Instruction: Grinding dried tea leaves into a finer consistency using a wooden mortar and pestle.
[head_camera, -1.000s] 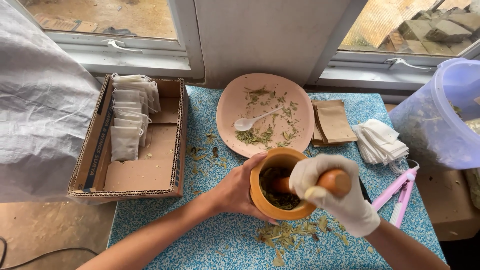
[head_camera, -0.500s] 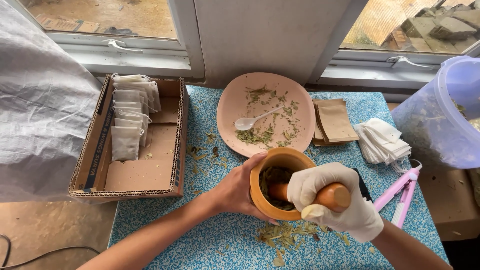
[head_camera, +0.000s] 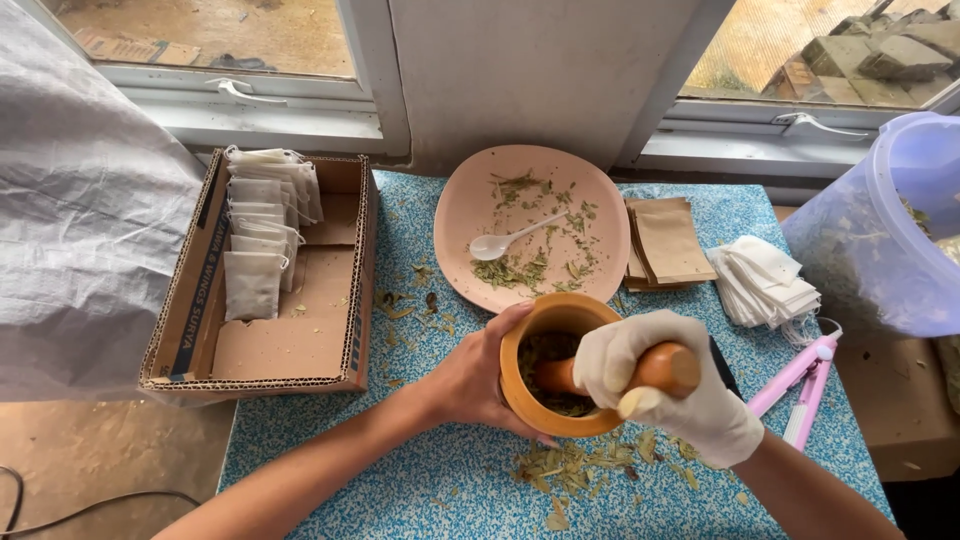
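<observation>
The wooden pestle (head_camera: 640, 368) has tipped back up a touch since a moment ago, mid-grind. The gloved right hand (head_camera: 668, 388) is clamped round it; the bare left hand (head_camera: 478, 375) cups the smooth, round wooden mortar (head_camera: 553, 363), at 6 o'clock of the pink plate (head_camera: 470, 215), crumbly dried leaves (head_camera: 560, 400) inside.

Soft, even daylight enters through the two white-framed windows (head_camera: 250, 70) along the top of the frame. Shadows are faint, focus sharp throughout; straight lines bow slightly at the edges.
</observation>
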